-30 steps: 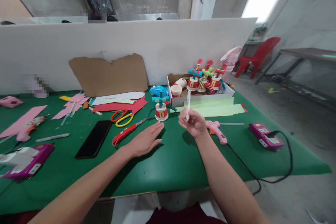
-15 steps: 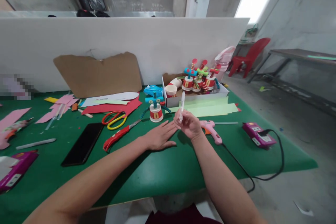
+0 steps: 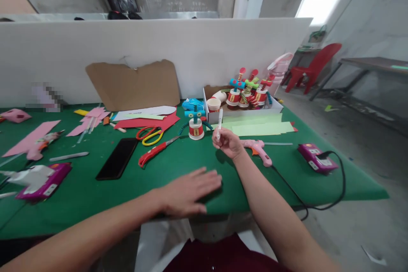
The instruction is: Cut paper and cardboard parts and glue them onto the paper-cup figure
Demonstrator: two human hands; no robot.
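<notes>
My right hand [image 3: 228, 143] is closed around a slim white pen [image 3: 219, 122], which points upward. Palm down and fingers stretched out, my left hand [image 3: 193, 191] is over the green tabletop [image 3: 127, 204] by its front edge, holding nothing. Beyond both hands stands a paper-cup figure [image 3: 196, 127] with a blue tube head and coiled arms. A pink glue gun [image 3: 259, 151] lies right of my right hand, its cord trailing to the right. Left of the figure are a red-handled knife [image 3: 156, 151] and red-and-yellow scissors [image 3: 151, 135].
Behind, a white box [image 3: 212, 117] holds several cup figures [image 3: 234, 93]. Light green paper strips [image 3: 261, 127] lie before it. A black phone [image 3: 117, 159], a purple box [image 3: 51, 182] and pink paper [image 3: 32, 138] are left. Another purple box [image 3: 315, 158] with a plugged-in cord sits right.
My left hand has drawn back from beside my right hand towards the table's front edge. The right hand still holds the pen upright. The view has shifted slightly left.
</notes>
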